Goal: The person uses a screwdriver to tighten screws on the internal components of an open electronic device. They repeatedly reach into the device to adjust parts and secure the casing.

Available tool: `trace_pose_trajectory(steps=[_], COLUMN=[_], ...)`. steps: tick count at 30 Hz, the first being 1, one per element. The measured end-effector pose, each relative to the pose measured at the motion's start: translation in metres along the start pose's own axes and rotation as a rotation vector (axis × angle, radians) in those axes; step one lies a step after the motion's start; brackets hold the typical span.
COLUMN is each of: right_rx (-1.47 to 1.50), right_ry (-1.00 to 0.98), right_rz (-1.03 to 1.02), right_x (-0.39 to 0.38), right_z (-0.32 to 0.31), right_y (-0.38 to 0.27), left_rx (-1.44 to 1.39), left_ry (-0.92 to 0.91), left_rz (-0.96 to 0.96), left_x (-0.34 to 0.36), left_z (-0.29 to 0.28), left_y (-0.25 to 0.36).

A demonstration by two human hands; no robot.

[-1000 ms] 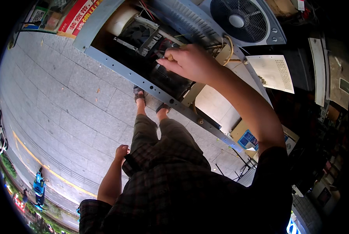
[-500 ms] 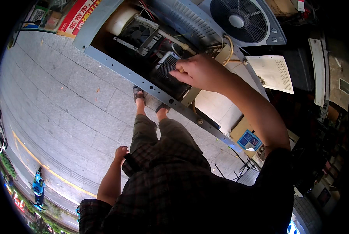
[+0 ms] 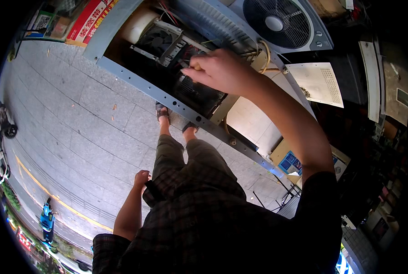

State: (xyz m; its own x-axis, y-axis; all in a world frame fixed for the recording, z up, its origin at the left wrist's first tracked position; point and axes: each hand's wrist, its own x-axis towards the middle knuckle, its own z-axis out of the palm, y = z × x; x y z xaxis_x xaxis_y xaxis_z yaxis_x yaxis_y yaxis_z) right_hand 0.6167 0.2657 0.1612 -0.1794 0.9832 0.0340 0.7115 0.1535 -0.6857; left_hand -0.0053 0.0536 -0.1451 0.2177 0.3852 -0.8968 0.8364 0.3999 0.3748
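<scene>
My right hand (image 3: 210,71) reaches over an open grey metal cabinet (image 3: 135,82), its fingers pinched around a small tan piece, perhaps a handle; the rest of it is hidden. Just below the fingertips is a dark finned block (image 3: 190,86). Beyond them, a small black fan (image 3: 157,42) sits in a pale bracket, beside a white rounded drum (image 3: 139,28). Thin wires run among these parts. Down by my left hip hangs my left hand (image 3: 142,177), with fingers curled. Whether anything is inside it is hidden; a dark strap-like object (image 3: 154,189) lies beside it.
A grey box fan (image 3: 277,23) stands past the cabinet, near a perforated cream panel (image 3: 317,84). Stacked goods fill the dark right side. Paving (image 3: 85,123) lies to the left, with a blue scooter (image 3: 47,217) and a motorbike (image 3: 5,123) at the road.
My right hand has moved a little left and away from me, off the finned block toward the fan, still pinched. My left hand stays by my hip. A motorbike has come into view at far left.
</scene>
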Motion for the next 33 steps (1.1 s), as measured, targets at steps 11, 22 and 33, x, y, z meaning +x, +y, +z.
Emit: trace_pose_trajectory(steps=[11,22,33], right_rx=[-0.032,-0.039,-0.239], right_ry=[-0.041,-0.122,-0.139], right_rz=[0.019,0.141,0.017], right_x=[-0.007,-0.013,0.015], right_z=[-0.004,-0.015,-0.006], right_y=[0.003,0.007,-0.007], left_rx=[-0.318,-0.38,-0.276], left_ry=[0.01,0.02,0.022], left_rz=[-0.259,-0.234,-0.236], left_x=[-0.013,-0.003,-0.005], left_z=[0.003,0.006,0.003], left_y=[0.026,0.018,0.029])
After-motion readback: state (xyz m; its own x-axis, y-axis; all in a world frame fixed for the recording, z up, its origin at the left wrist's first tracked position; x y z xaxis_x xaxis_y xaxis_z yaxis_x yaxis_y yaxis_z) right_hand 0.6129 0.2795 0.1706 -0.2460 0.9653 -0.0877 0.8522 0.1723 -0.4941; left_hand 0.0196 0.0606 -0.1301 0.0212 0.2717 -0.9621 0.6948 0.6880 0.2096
